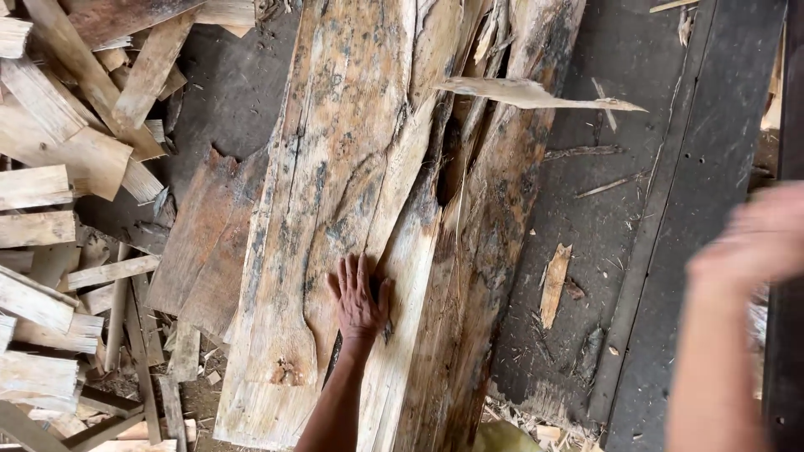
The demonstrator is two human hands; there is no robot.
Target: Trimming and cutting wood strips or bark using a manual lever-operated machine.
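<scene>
A big rough slab of weathered wood [335, 167] stands splintered and cracked down its middle, with a long sliver [536, 95] sticking out to the right near the top. My left hand [358, 297] lies flat against the slab's lower middle, fingers together and pointing up, holding nothing. My right hand [754, 238] is raised at the right edge of the head view. It is blurred, away from the slab, and I cannot make out its fingers.
A heap of split pale wood pieces [59, 209] fills the left side. Dark planks [636, 209] with chips and splinters on them lie to the right of the slab. Loose scraps [151, 393] litter the ground at lower left.
</scene>
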